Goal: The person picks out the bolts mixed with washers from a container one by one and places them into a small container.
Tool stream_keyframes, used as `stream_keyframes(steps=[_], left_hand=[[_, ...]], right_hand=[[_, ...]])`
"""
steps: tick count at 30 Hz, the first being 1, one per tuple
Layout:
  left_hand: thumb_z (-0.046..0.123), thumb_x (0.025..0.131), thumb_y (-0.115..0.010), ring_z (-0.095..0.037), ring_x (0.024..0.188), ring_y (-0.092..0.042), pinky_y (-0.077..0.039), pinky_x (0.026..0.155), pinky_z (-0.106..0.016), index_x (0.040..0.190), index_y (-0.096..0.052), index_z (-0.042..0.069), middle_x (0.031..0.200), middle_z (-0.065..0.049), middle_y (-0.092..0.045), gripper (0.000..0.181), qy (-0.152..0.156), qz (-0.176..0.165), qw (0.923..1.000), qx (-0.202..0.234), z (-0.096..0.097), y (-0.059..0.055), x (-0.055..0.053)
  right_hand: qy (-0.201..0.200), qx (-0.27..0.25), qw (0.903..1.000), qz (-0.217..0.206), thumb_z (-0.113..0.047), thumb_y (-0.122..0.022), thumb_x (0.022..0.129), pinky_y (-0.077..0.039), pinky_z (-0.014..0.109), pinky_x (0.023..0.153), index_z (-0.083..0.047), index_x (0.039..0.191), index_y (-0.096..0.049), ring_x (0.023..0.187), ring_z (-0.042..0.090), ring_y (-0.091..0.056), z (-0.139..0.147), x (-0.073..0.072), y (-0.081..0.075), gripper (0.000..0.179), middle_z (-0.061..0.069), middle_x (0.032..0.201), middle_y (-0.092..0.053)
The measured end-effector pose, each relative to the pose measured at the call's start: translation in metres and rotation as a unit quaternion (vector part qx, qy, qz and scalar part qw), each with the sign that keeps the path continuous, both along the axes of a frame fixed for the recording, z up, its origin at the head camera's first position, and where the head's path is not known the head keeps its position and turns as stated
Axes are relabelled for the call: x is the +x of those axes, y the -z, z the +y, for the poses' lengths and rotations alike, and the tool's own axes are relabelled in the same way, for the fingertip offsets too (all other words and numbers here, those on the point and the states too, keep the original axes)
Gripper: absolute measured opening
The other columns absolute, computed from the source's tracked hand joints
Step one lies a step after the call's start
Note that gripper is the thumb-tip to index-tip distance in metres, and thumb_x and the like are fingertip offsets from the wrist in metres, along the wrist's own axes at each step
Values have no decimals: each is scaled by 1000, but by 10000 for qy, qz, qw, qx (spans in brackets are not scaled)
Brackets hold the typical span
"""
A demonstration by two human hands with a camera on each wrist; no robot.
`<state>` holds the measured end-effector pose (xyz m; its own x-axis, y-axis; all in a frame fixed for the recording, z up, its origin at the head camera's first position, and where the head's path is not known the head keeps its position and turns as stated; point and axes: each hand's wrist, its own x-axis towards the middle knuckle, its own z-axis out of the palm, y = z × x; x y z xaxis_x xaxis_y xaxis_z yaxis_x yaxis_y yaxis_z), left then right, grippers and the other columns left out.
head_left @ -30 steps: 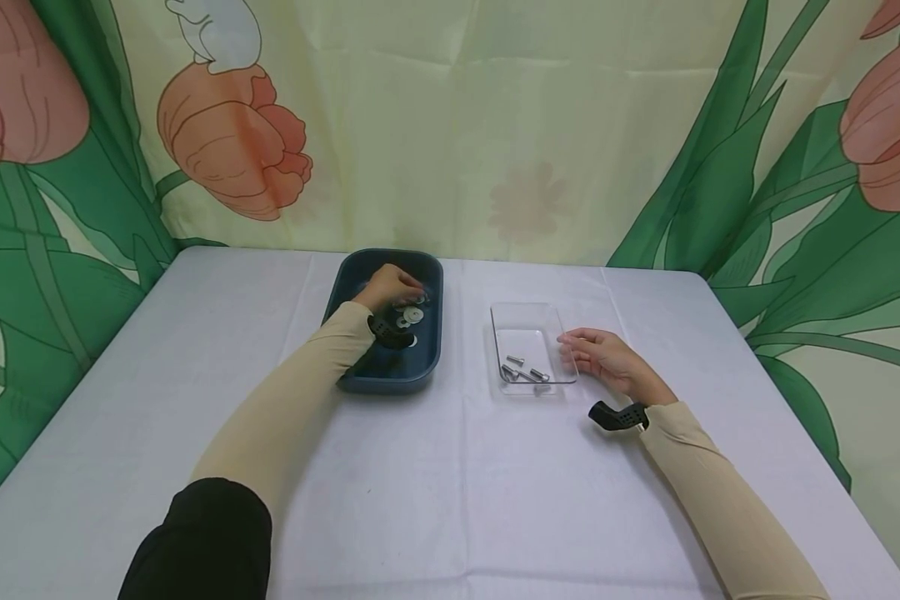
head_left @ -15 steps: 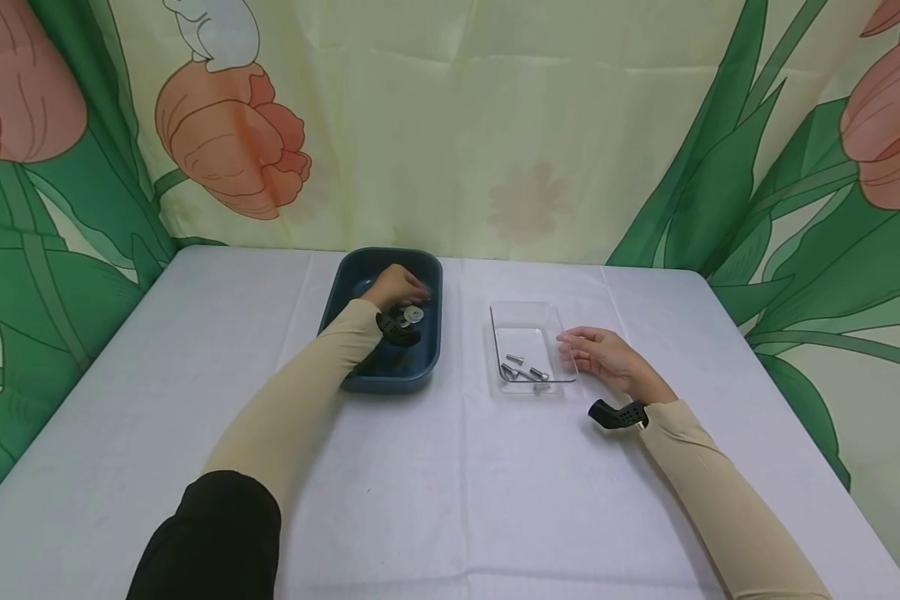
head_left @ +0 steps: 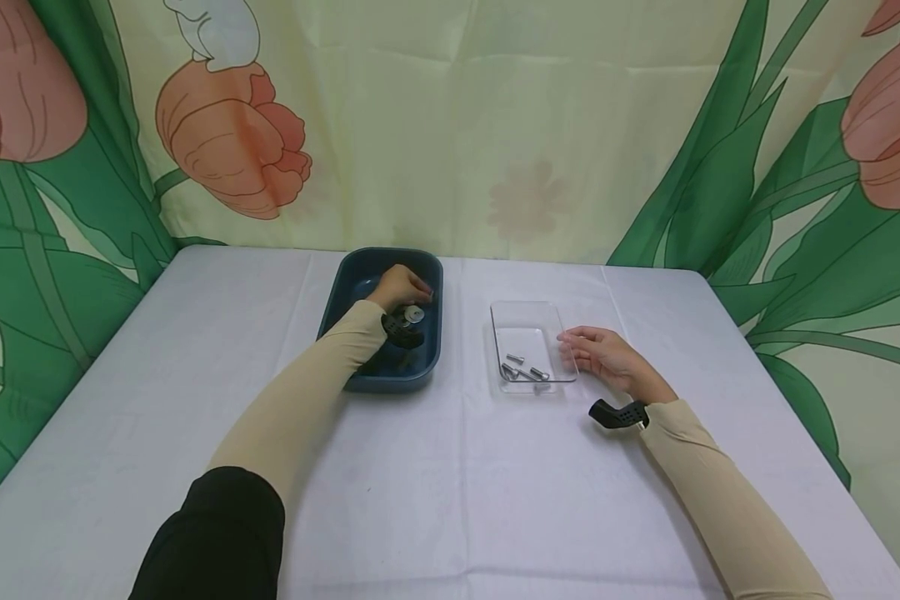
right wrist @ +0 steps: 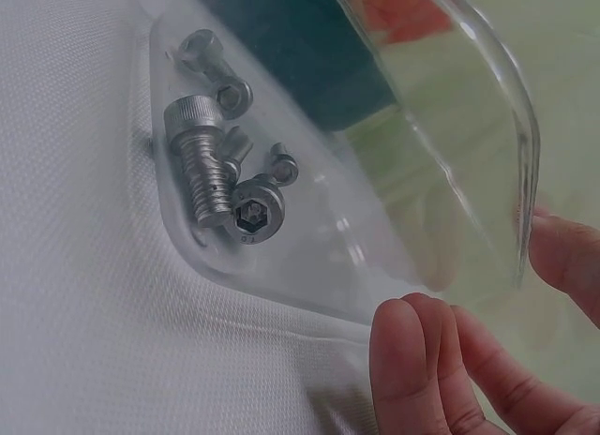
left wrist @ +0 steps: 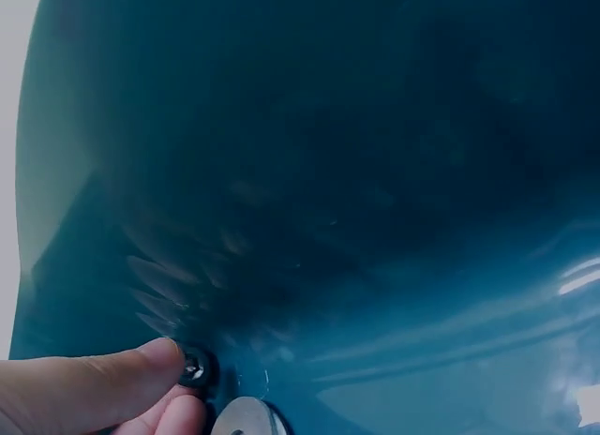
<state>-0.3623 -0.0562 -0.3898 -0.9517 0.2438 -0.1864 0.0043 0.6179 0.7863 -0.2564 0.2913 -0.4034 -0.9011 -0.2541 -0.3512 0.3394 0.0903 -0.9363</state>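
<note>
My left hand (head_left: pixel 399 286) reaches into the dark blue tray (head_left: pixel 432 350). Thumb and fingers pinch a small dark socket-head screw (left wrist: pixel 194 367) low near the tray's wall, its hex socket showing in the left wrist view. Beside it lies a round metal washer (left wrist: pixel 246 416); the wrist camera covers part of the loose metal pieces (head_left: pixel 414 314) there. On the right, my right hand (head_left: pixel 607 361) holds the right wall of a clear plastic box (head_left: pixel 528 312), fingers at its rim and outer side. Several silver hex-socket bolts (right wrist: pixel 202 163) rest inside, gathered at the box's near end.
A white cloth (head_left: pixel 390 500) covers the table, which the tray and box share with a strip of cloth between them. Behind the far edge hangs a pale yellow curtain (head_left: pixel 450 125) printed with tulips.
My left hand has shifted slightly right and settled by the tray's right wall, with its forearm following. The right hand, the clear box and its bolts have stayed in place.
</note>
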Motion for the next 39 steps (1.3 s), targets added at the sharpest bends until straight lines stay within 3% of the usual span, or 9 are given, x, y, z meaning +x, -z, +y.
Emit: stream_keyframes(steps=[7,15,25,34,39], left_hand=[[4,82,-69,-26,100,-64,-52,90,-34,104,-70,-3,110,-19,-68,23,-90,41,9999,69,0,1,1],[7,77,-75,-22,89,-67,-54,79,-31,94,-73,0,98,-15,-72,19,-141,-24,9996,252,-3,13,-13],[4,81,-70,-27,101,-64,-52,90,-35,105,-69,-4,110,-19,-68,25,-53,-39,9997,247,1,1,4],[6,83,-68,-26,98,-64,-52,89,-34,105,-69,-3,109,-19,-68,24,160,34,9997,205,4,7,-1],[4,84,-67,-26,99,-66,-53,88,-33,107,-68,-4,110,-20,-68,24,220,-152,9985,471,5,8,-3]], right_hand=[[41,-54,10000,-50,-13,-57,94,-53,18,73,-14,98,-56,77,3,-63,0,0,-2,4,-7,87,-66],[-75,-190,9998,-37,-12,-56,94,-53,17,74,-13,99,-57,79,2,-63,-1,2,-5,5,-7,89,-67],[-24,-158,9999,-38,-11,-57,93,-53,17,74,-14,99,-56,79,2,-64,-2,2,-5,6,-7,91,-68],[-1,-135,9999,-93,-13,-57,93,-53,17,74,-12,100,-55,78,3,-64,-2,1,-6,8,-7,87,-66],[-51,-74,9999,-53,-14,-57,94,-53,17,74,-12,101,-55,78,2,-64,-2,0,-4,8,-7,87,-66]])
